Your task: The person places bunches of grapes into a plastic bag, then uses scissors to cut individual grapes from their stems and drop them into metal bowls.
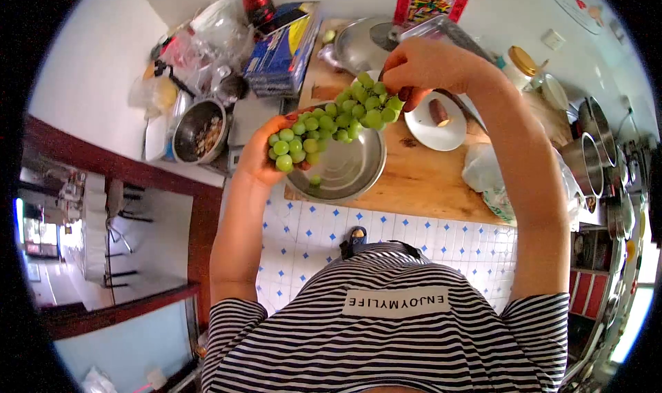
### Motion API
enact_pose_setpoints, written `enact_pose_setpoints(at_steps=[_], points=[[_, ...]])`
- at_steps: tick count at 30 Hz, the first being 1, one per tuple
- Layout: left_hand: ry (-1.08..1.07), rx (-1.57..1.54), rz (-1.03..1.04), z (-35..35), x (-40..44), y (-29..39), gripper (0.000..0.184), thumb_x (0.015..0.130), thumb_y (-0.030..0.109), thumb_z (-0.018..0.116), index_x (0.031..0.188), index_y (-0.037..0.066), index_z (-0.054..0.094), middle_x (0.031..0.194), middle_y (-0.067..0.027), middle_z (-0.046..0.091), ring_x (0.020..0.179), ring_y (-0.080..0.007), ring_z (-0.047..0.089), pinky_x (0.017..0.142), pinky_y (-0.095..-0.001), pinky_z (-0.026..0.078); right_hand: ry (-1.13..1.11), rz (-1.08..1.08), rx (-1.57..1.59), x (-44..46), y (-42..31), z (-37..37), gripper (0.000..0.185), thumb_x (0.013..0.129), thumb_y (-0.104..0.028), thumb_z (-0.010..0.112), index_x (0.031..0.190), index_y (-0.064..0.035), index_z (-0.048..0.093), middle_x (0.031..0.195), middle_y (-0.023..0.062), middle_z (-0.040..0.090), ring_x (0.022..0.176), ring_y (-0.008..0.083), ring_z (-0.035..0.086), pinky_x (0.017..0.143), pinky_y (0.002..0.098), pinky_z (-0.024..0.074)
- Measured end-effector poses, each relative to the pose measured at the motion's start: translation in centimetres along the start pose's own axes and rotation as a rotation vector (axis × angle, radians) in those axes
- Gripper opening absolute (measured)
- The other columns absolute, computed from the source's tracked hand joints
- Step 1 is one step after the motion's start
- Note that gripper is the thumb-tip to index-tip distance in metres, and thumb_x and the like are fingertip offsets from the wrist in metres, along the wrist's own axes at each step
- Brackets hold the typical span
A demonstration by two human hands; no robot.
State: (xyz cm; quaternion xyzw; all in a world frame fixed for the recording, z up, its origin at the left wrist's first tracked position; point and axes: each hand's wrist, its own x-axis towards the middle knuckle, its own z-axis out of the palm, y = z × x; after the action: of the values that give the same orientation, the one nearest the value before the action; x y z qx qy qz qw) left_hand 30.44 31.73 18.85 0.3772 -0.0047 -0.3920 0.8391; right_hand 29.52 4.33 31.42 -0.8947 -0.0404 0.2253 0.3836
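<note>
A long bunch of green grapes [331, 122] stretches between my two hands, above a wide metal bowl [365, 169]. My left hand [264, 151] is closed around the bunch's lower left end, fingers curled under the grapes. At the upper right end, my right hand [427, 69] pinches the bunch near its stem; the stem itself is mostly hidden by my fingers. One loose grape [315, 180] shows in the bowl below. The bowl stands on the wooden tabletop [414, 186], close to its front edge.
Right of the grapes sits a white plate [441, 134] with a purple-skinned piece of food. A plastic bag [486, 175] lies at the right edge. Behind are a large metal lid [358, 44] and a blue box [276, 55]. A pot [200, 132] with chopped food stands left.
</note>
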Motion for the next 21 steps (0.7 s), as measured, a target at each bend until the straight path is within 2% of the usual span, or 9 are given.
enact_pose_setpoints(at_steps=[4,7,8,11,12,13,16,18,21], points=[[-0.344,0.105,0.057,6.4,1.3,1.7,0.052,0.086,0.035,0.047,0.126,0.002,0.043,0.104,-0.0134,0.06,0.078,-0.0241,0.064,0.051,-0.0389,0.056,0.155,-0.028,-0.01,-6.5,-0.1,-5.2,0.024,0.076,-0.013,0.054,0.088,0.0075,0.061,0.075,0.0103,0.062,0.065,0.0171,0.063,0.061,0.0273,0.0551],[-0.309,0.146,0.054,12.7,3.2,1.7,0.047,0.087,0.033,0.045,0.123,0.002,0.047,0.105,-0.0125,0.06,0.081,-0.0243,0.064,0.05,-0.0371,0.056,0.212,-0.109,0.115,-12.9,0.2,-8.4,0.031,0.079,-0.014,0.051,0.099,0.0088,0.058,0.082,0.0125,0.063,0.066,0.018,0.062,0.063,0.0283,0.0554],[-0.338,0.186,0.052,14.8,4.0,1.5,0.046,0.087,0.031,0.045,0.122,0.002,0.048,0.105,-0.0124,0.061,0.082,-0.0246,0.064,0.05,-0.0368,0.055,0.367,-0.035,0.061,-15.3,0.6,-9.0,0.032,0.079,-0.014,0.049,0.1,0.0093,0.058,0.081,0.0133,0.063,0.063,0.0172,0.062,0.061,0.0282,0.0557],[-0.33,0.193,-0.002,21.1,6.4,-0.4,0.04,0.086,0.029,0.047,0.114,0.001,0.053,0.1,-0.0126,0.062,0.08,-0.0255,0.064,0.053,-0.0381,0.054,0.464,0.141,0.03,-22.4,0.7,-10.7,0.036,0.076,-0.016,0.053,0.101,0.0103,0.059,0.087,0.0168,0.064,0.068,0.0213,0.064,0.063,0.0286,0.0531],[-0.325,0.226,-0.034,22.8,7.2,-1.0,0.038,0.086,0.029,0.048,0.111,0.001,0.055,0.098,-0.0125,0.063,0.079,-0.0258,0.064,0.054,-0.0386,0.055,0.524,0.137,-0.032,-24.1,2.6,-11.6,0.034,0.078,-0.015,0.051,0.1,0.0099,0.059,0.081,0.0146,0.063,0.063,0.0184,0.062,0.06,0.0277,0.0542],[-0.528,0.266,-0.145,24.1,8.2,-1.6,0.034,0.085,0.029,0.05,0.107,0.004,0.057,0.094,-0.0125,0.063,0.077,-0.0254,0.063,0.056,-0.039,0.054,0.581,0.131,-0.094,-25.7,4.2,-12.0,0.032,0.079,-0.014,0.049,0.098,0.0095,0.058,0.076,0.0124,0.063,0.058,0.0155,0.061,0.056,0.0269,0.0554],[-0.669,0.402,-0.229,29.1,11.3,-5.3,0.029,0.084,0.03,0.051,0.101,0.007,0.058,0.091,-0.0118,0.064,0.075,-0.0239,0.063,0.058,-0.0385,0.053,0.572,0.205,-0.021,-30.1,7.5,-12.5,0.03,0.079,-0.014,0.048,0.096,0.0095,0.059,0.073,0.0112,0.062,0.054,0.0139,0.06,0.053,0.026,0.0549],[-0.662,0.5,-0.286,32.4,12.6,-7.8,0.027,0.084,0.03,0.053,0.098,0.008,0.058,0.09,-0.0109,0.064,0.074,-0.0229,0.063,0.058,-0.038,0.052,0.646,0.288,-0.044,-32.4,9.3,-12.1,0.028,0.078,-0.012,0.048,0.093,0.0094,0.059,0.072,0.0104,0.062,0.054,0.0137,0.06,0.053,0.0261,0.0552],[-0.604,0.659,-0.388,36.1,14.1,-11.3,0.027,0.083,0.032,0.054,0.095,0.008,0.059,0.087,-0.0095,0.064,0.072,-0.0214,0.063,0.058,-0.0374,0.052,0.697,0.332,0.113,-34.0,12.7,-11.3,0.028,0.081,-0.02,0.056,0.083,0.0068,0.064,0.068,0.0108,0.063,0.056,0.0153,0.062,0.054,0.026,0.0549]])
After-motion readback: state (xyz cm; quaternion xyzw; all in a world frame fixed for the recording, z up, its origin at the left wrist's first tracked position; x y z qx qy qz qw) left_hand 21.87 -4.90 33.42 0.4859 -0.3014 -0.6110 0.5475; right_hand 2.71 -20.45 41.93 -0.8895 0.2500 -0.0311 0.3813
